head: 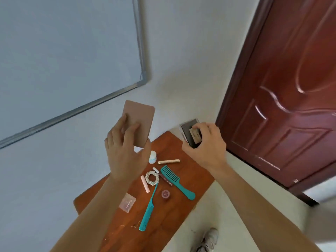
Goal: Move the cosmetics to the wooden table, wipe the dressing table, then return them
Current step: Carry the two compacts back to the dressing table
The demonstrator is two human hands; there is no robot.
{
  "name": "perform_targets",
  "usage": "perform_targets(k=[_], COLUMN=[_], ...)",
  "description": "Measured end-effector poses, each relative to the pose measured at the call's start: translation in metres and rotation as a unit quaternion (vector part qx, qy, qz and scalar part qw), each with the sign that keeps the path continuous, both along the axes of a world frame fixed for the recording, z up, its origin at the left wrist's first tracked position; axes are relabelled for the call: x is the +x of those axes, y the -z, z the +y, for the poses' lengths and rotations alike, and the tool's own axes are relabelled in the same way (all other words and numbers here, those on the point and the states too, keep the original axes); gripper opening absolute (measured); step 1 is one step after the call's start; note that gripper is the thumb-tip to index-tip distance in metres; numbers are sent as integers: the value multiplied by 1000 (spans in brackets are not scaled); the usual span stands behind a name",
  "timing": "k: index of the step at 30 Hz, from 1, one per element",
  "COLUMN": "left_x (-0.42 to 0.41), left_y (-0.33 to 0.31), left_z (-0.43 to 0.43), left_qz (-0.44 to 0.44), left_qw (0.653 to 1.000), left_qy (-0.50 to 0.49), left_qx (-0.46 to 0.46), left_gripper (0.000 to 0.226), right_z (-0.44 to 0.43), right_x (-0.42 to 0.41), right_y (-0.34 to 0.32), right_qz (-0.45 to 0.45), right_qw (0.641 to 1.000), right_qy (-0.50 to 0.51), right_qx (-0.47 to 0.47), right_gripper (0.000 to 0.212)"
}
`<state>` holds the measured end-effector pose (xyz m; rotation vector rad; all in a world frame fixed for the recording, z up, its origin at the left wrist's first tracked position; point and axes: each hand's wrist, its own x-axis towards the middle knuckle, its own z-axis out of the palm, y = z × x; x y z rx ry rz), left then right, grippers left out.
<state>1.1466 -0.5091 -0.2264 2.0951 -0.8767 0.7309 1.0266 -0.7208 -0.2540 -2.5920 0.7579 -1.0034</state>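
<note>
My left hand (125, 151) grips a flat pink palette (141, 117) and holds it in the air above the far end of the wooden table (192, 180). My right hand (207, 144) grips a dark clear-edged compact case (190, 133) above the table's far right corner. On the table lie a wide teal comb (177, 181), a teal tail comb (149, 210), a pale scrunchie (152, 177), a pink tube (145, 184), a gold tube (169, 161), a small white-and-blue jar (152, 157), a small round pink pot (165, 194), a dark brown tube (165, 180) and a clear square case (127, 202).
A whiteboard (63, 51) hangs on the pale wall to the left. A dark red door (291, 88) stands to the right of the table. My shoe (209, 239) shows on the light floor by the table's near right side.
</note>
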Motion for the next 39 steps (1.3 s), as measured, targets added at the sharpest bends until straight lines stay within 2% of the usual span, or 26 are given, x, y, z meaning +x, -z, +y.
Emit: perform_targets(k=[5,10,14,24,33,39], left_x=[-55,-152,-247,-523,-649,-711], left_y=[-10,-14,-11,-6,11,36], left_z=[-83,-161,-221,-362,-475,-599], left_qz=[7,-4,-15,4,-30,3], left_qw=[992,969,943,883,834,814], left_qy=[121,245,332,470,551,581], left_qx=[-12,6,17,2,7,9], left_gripper=[53,52,50,45,55,51], right_z=[-42,-79,-102,-165,-262,-364], right_x=[-120,-251,-358,-651,-770,-828], right_y=[-25,-32,-22,-19,3,29], right_qz=[-12,-39,-53,-41,-82,-45], right_qw=[990,962,941,878,841,827], right_qy=[140,269,333,476,534,560], right_qx=[-18,-25,-9,15,28,34], right_gripper=[54,53,52,52,51,51])
